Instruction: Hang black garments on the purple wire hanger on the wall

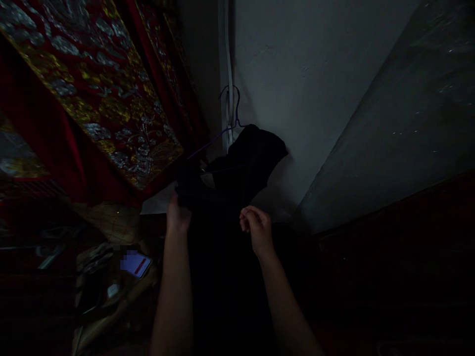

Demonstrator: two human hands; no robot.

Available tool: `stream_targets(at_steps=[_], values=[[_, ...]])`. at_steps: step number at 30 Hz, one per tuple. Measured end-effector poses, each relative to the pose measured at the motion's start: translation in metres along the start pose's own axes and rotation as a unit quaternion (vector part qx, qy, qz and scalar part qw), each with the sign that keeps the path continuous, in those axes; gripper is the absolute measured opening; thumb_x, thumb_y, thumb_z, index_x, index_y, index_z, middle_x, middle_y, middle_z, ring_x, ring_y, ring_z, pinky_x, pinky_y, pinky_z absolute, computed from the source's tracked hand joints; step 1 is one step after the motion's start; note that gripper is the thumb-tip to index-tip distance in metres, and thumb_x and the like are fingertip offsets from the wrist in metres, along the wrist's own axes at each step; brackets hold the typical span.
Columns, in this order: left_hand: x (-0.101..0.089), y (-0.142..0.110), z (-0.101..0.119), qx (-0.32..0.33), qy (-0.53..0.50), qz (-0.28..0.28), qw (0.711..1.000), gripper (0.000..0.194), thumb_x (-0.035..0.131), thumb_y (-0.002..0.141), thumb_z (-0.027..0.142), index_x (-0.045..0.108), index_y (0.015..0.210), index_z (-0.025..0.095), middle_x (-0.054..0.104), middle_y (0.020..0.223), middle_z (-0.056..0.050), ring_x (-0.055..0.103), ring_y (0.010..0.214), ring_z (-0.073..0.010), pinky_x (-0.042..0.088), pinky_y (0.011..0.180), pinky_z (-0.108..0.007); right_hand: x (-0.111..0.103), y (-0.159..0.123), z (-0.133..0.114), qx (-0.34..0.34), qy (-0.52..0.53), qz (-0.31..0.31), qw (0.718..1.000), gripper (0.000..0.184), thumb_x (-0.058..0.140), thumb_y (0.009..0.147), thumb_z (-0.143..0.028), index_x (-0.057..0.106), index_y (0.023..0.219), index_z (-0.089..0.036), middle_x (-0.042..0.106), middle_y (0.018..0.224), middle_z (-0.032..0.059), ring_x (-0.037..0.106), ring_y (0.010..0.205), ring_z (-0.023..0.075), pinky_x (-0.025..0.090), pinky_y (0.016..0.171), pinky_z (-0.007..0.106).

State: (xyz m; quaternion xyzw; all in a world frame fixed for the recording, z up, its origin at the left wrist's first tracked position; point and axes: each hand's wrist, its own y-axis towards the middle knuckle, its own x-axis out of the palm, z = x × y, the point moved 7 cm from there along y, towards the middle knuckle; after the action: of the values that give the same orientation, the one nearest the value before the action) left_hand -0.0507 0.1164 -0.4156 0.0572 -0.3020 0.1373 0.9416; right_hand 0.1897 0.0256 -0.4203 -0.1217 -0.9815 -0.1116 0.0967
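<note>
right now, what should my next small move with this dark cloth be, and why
Perhaps ease the dark cloth up over the left arm of the blue hanger with your left hand: that arm shows bare, cloth hides the right one, and the left hand is at the cloth's left edge.

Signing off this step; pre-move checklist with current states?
1. Hanger hook secured: cannot tell; it's by the white vertical strip, catch unclear.
2. Both hanger slopes covered by the black cloth: not ok; much of the picture-left slope is bare.
3. Left hand gripping cloth: cannot tell; blurred at its edge.
4. Right hand gripping cloth: cannot tell; fingers curled.
5. Phone clear of hands: ok; lower left, lit.
6. Light: not ok; cloth folds lost in darkness.
</note>
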Motion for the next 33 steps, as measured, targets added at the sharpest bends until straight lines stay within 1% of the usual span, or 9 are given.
stream_targets(at_steps=[5, 11, 18, 21, 25, 27, 29, 31, 33], values=[[-0.004, -0.050, -0.060, -0.086, -0.034, 0.019, 0.996, 0.018, 0.072, 0.074, 0.033, 0.071, 0.081, 0.017, 0.073, 0.077, 0.000, 0.068, 0.071, -0.0144, 0.052, 0.072, -0.025, -0.024, -0.005, 0.007, 0.009, 0.017, 0.062, 0.998, 0.028, 0.058, 0.083, -0.044, 0.060, 0.066, -0.022, 0.050, 0.052, -0.0027, 0.042, 0.046, 0.0119, 0.031, 0.045, 0.025], [0.025, -0.067, -0.035, -0.059, -0.061, -0.053, 0.995, 0.025, 0.079, 0.068, 0.036, 0.064, 0.070, 0.017, 0.064, 0.068, 0.002, 0.062, 0.068, -0.0128, 0.048, 0.067, -0.022, -0.038, 0.002, 0.017, 0.008, -0.055, 0.063, 0.996, 0.028, 0.060, 0.081, -0.045, 0.061, 0.065, -0.022, 0.057, 0.060, 0.0001, 0.055, 0.059, 0.0159, 0.043, 0.058, 0.027], [0.060, -0.107, -0.020, 0.045, 0.126, -0.176, 0.975, 0.024, 0.070, 0.085, 0.047, 0.073, 0.086, 0.023, 0.068, 0.084, -0.001, 0.063, 0.083, -0.0181, 0.049, 0.078, -0.026, 0.021, -0.025, 0.002, -0.030, -0.012, -0.168, 0.985, 0.041, 0.072, 0.079, -0.034, 0.064, 0.119, -0.028, 0.068, 0.123, 0.0036, 0.062, 0.118, 0.0229, 0.048, 0.102, 0.035], [0.067, -0.111, -0.004, 0.128, 0.187, -0.183, 0.957, 0.018, 0.066, 0.089, 0.042, 0.072, 0.098, 0.027, 0.070, 0.099, -0.002, 0.064, 0.098, -0.0206, 0.049, 0.088, -0.028, 0.024, -0.026, -0.001, -0.017, -0.035, -0.168, 0.985, 0.038, 0.071, 0.076, -0.028, 0.068, 0.113, -0.028, 0.071, 0.116, 0.0024, 0.065, 0.111, 0.0238, 0.051, 0.098, 0.037], [0.065, -0.107, -0.002, 0.110, 0.237, -0.276, 0.925, 0.031, 0.065, 0.090, 0.039, 0.068, 0.120, 0.030, 0.069, 0.122, -0.005, 0.062, 0.118, -0.0236, 0.047, 0.101, -0.033, 0.015, 0.003, -0.027, -0.020, -0.091, -0.195, 0.976, 0.010, 0.066, 0.075, -0.029, 0.074, 0.079, -0.024, 0.072, 0.078, 0.0008, 0.066, 0.076, 0.0214, 0.054, 0.074, 0.034], [0.056, -0.109, -0.023, 0.000, 0.306, -0.365, 0.879, 0.024, 0.063, 0.091, 0.042, 0.076, 0.105, 0.026, 0.076, 0.105, -0.007, 0.069, 0.101, -0.0264, 0.053, 0.090, -0.035, 0.013, 0.030, -0.056, -0.089, -0.104, -0.209, 0.968, 0.012, 0.064, 0.075, -0.026, 0.075, 0.079, -0.023, 0.072, 0.077, 0.0006, 0.066, 0.076, 0.0198, 0.052, 0.074, 0.031], [0.043, -0.112, -0.038, -0.073, 0.355, -0.413, 0.836, 0.016, 0.069, 0.086, 0.039, 0.079, 0.086, 0.026, 0.077, 0.086, -0.006, 0.071, 0.085, -0.0285, 0.056, 0.078, -0.036, 0.004, 0.065, -0.086, -0.186, -0.102, -0.132, 0.968, 0.021, 0.064, 0.072, -0.021, 0.076, 0.089, -0.023, 0.074, 0.089, 0.0014, 0.066, 0.086, 0.0191, 0.049, 0.082, 0.030], [0.037, -0.108, -0.034, -0.063, 0.352, -0.402, 0.843, 0.006, 0.077, 0.078, 0.031, 0.079, 0.083, 0.027, 0.077, 0.085, -0.004, 0.072, 0.090, -0.0302, 0.056, 0.082, -0.037, -0.001, 0.103, -0.094, -0.220, -0.098, -0.044, 0.970, 0.031, 0.067, 0.071, -0.022, 0.073, 0.101, -0.021, 0.073, 0.100, 0.0027, 0.064, 0.091, 0.0188, 0.048, 0.086, 0.030], [0.038, -0.100, -0.017, -0.014, 0.321, -0.362, 0.875, 0.016, 0.080, 0.074, 0.024, 0.079, 0.089, 0.028, 0.077, 0.094, -0.004, 0.069, 0.104, -0.0306, 0.054, 0.092, -0.036, 0.006, 0.138, -0.075, -0.161, -0.098, -0.028, 0.982, 0.028, 0.065, 0.077, -0.029, 0.071, 0.102, -0.019, 0.073, 0.094, 0.0033, 0.064, 0.085, 0.0182, 0.049, 0.082, 0.030]])
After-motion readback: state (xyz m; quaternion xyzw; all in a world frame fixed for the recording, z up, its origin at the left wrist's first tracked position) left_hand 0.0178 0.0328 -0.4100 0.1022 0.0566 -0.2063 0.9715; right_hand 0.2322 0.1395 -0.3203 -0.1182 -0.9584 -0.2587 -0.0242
